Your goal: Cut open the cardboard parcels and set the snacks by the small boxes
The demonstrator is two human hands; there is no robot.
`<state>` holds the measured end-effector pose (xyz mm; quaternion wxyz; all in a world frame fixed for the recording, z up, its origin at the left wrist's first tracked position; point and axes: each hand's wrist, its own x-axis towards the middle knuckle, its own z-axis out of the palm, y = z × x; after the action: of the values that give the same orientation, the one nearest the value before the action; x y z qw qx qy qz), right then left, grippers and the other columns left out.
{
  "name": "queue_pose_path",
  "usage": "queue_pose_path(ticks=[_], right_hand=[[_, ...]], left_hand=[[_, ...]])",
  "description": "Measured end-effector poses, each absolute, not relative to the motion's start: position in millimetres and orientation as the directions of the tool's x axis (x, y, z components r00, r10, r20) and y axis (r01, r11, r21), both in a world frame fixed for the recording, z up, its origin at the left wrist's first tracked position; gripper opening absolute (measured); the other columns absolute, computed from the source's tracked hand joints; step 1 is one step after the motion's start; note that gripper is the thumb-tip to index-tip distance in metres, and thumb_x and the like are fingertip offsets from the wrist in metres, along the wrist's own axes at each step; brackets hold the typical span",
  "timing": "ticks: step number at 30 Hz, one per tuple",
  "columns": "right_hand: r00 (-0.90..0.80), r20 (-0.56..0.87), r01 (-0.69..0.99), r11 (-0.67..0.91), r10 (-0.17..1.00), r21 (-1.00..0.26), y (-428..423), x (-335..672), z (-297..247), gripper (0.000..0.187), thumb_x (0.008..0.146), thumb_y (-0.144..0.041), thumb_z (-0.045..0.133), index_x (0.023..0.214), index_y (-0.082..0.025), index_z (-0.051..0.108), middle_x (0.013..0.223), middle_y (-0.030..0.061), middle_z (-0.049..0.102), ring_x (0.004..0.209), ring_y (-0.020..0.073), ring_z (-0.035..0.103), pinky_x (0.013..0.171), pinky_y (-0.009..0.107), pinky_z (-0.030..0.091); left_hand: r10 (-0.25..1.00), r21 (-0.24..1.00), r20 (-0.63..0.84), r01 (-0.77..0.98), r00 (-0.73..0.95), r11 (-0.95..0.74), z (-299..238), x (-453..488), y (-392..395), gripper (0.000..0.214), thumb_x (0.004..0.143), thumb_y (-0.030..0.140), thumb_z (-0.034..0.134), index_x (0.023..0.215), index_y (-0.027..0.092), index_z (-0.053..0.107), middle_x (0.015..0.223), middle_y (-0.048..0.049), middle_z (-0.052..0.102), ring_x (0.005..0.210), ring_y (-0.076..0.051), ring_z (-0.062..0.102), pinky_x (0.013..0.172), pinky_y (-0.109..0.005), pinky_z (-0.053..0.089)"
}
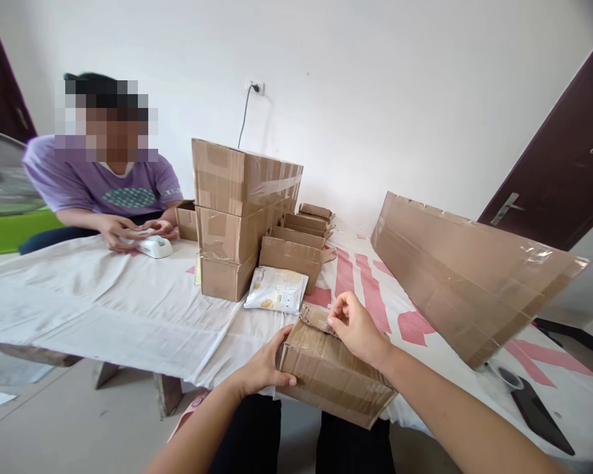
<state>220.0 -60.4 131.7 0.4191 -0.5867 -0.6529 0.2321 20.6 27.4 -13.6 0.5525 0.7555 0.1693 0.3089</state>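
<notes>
A brown cardboard box (336, 375) sits at the table's near edge, close to my legs, with clear tape on its surfaces. My left hand (267, 365) grips its left end, thumb on the near side. At the top, a ragged cardboard flap (317, 318) stands partly lifted. My right hand (356, 326) is closed in a pinch at the flap's right edge; whether tape is also between the fingertips is hidden. Just beyond the box lies a white printed pouch (277, 289).
Taped cartons (227, 237) are stacked left of centre, with several open boxes (291, 260) behind. A large carton (464, 276) stands right, near a tape dispenser (534, 408). Across the table, a person (123, 197) handles a white device (154, 246).
</notes>
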Motion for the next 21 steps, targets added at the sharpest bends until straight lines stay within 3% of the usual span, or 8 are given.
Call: queue_pose_path(ticks=[4,8,15,21], right_hand=[[0.027,0.315,0.595,0.238,0.949,-0.768,-66.3,227.0,136.9,0.02,0.079,-0.022,0.054,0.092,-0.026,0.039,0.083,-0.0029,0.061,0.078,0.0172,0.061,0.075,0.036,0.049],[0.057,0.243,0.71,0.132,0.969,-0.692,-64.2,223.2,139.3,0.027,0.078,-0.019,0.057,0.095,-0.027,0.039,0.095,0.0002,0.067,0.095,0.0209,0.063,0.087,0.042,0.045],[0.042,0.324,0.786,0.169,0.945,-0.595,-54.5,213.1,133.4,0.025,0.075,-0.008,0.048,0.087,-0.027,0.036,0.071,-0.0042,0.06,0.071,0.0198,0.062,0.069,0.035,0.046],[-0.087,0.46,0.759,0.358,0.884,-0.544,-63.2,217.8,124.3,0.017,0.081,-0.011,0.044,0.084,-0.026,0.036,0.078,0.0,0.055,0.073,0.0186,0.058,0.068,0.034,0.048]], left_hand=[[0.596,0.939,0.287,-0.097,0.75,-0.33,-10.4,20.8,25.6,0.109,0.056,0.06,0.081,0.144,0.02,0.03,0.143,-0.0139,0.045,0.134,-0.036,0.038,0.113,-0.051,0.027],[0.588,0.947,0.283,-0.121,0.758,-0.298,-7.2,21.4,24.3,0.108,0.057,0.061,0.08,0.144,0.022,0.029,0.144,-0.0135,0.044,0.134,-0.036,0.039,0.112,-0.051,0.03],[0.592,0.945,0.268,-0.088,0.76,-0.315,-9.8,20.8,26.0,0.11,0.055,0.061,0.081,0.143,0.02,0.03,0.141,-0.0142,0.047,0.131,-0.036,0.041,0.111,-0.05,0.032],[0.574,0.952,0.261,-0.109,0.776,-0.286,-11.5,20.7,26.9,0.111,0.055,0.055,0.083,0.145,0.021,0.027,0.142,-0.0148,0.045,0.134,-0.037,0.038,0.111,-0.051,0.031]])
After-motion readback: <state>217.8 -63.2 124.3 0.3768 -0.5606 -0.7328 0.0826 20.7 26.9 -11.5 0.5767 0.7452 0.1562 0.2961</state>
